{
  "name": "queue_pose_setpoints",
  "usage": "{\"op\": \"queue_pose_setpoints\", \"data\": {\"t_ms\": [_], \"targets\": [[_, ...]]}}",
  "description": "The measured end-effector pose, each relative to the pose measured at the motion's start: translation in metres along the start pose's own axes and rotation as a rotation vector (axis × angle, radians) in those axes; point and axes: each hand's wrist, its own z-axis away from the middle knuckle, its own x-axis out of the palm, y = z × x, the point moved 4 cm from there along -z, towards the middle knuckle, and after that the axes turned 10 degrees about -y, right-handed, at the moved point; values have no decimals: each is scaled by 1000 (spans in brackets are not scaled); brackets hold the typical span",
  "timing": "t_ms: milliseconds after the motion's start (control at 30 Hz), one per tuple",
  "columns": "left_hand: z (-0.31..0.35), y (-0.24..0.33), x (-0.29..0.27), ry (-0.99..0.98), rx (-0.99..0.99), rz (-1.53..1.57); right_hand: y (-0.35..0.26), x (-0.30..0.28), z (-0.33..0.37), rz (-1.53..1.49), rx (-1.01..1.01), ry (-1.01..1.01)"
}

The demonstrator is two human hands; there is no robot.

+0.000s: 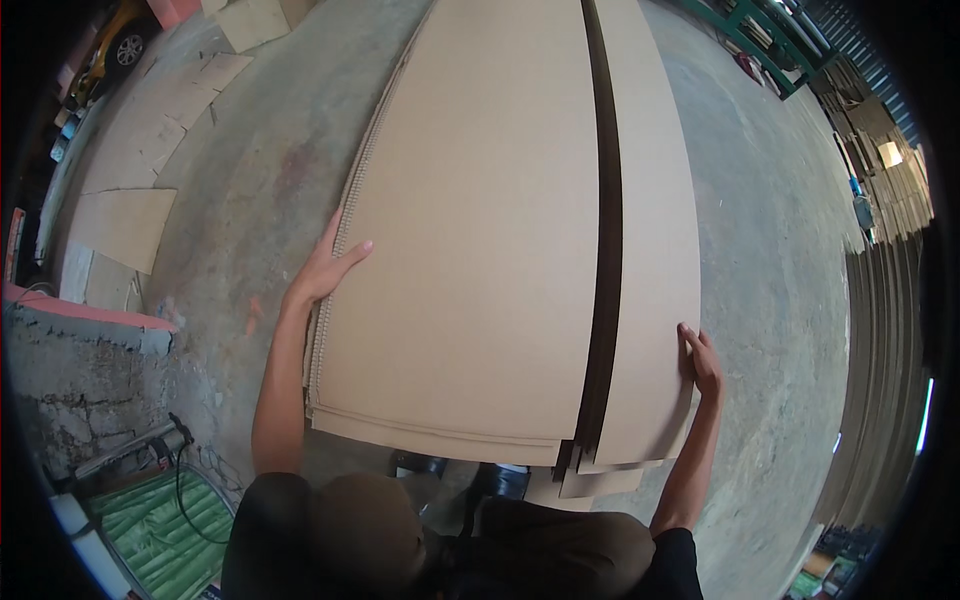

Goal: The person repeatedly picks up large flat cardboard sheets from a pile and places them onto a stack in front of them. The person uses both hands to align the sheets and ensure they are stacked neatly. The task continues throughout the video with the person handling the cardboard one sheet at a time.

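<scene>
Two piles of flat brown cardboard sheets lie side by side in front of me, a wide stack (pixel 470 220) on the left and a narrower stack (pixel 655 230) on the right. A long dark gap (pixel 608 200) runs between them. My left hand (pixel 325 273) grips the wide stack's left edge, its thumb on the top sheet and its other fingers down the side, partly hidden. On the narrow stack's right edge, my right hand (pixel 703 362) holds the sheets, thumb on top and fingers curled over the side. Near me, the lower sheets' ends stick out unevenly.
Loose cardboard (pixel 125 225) lies on the concrete floor at the left, behind a low pink-topped wall (pixel 90 312). A green-covered crate (pixel 155 525) stands at lower left. Green metal equipment (pixel 745 35) is at the far right; tall stacked cardboard (pixel 885 340) lines the right side.
</scene>
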Motion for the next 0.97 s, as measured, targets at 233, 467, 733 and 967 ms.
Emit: {"op": "queue_pose_setpoints", "data": {"t_ms": [233,467,733,967], "targets": [[5,22,2,-37,0,86,19,-10,-17,-205,106,-67],[-3,4,-2,-43,7,-39,36,-12,-14,-231,109,-87],[43,65,27,252,-88,-511,-69,24,27,558,-202,297],[148,-66,60,93,-77,-812,-29,127,85,1049,-321,179]]}}
